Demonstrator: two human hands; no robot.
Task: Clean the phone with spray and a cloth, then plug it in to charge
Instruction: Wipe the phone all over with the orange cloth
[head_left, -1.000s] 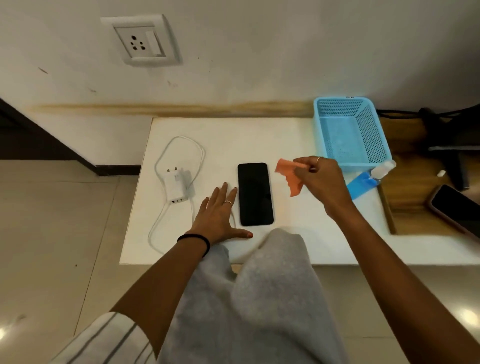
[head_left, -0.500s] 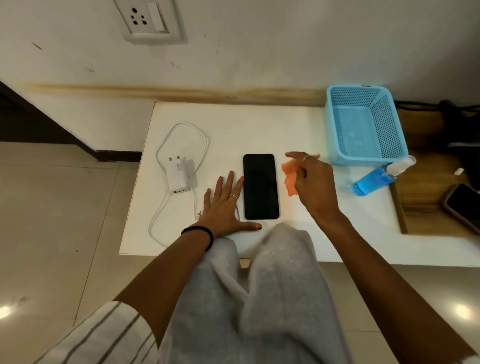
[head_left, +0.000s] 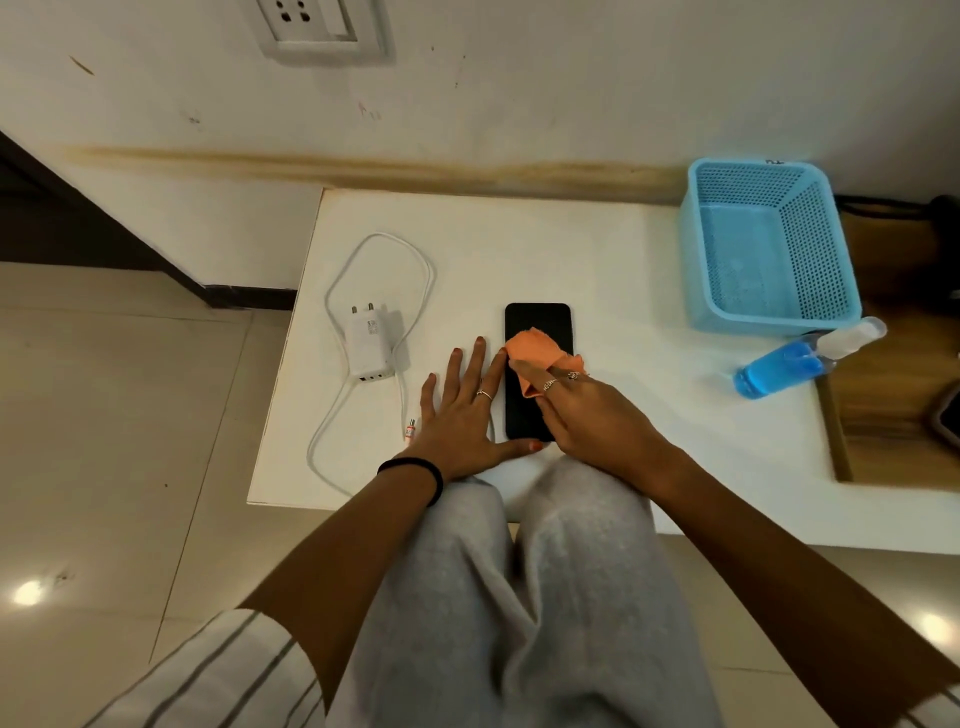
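Observation:
A black phone lies face up on the white table. My right hand presses an orange cloth onto the phone's screen. My left hand lies flat on the table with fingers spread, its index finger and thumb against the phone's left and lower edges. A white charger with its looped cable rests to the left of the phone. A spray bottle of blue liquid lies on its side at the right. A wall socket sits above the table.
A light blue mesh basket stands at the table's back right. Right of the table is a wooden surface with a dark object at the frame's edge. My knees in grey trousers are against the table's front edge. Tiled floor lies to the left.
My right hand has brought the orange cloth from the right of the phone down onto its screen. My left hand has slid up against the phone's side.

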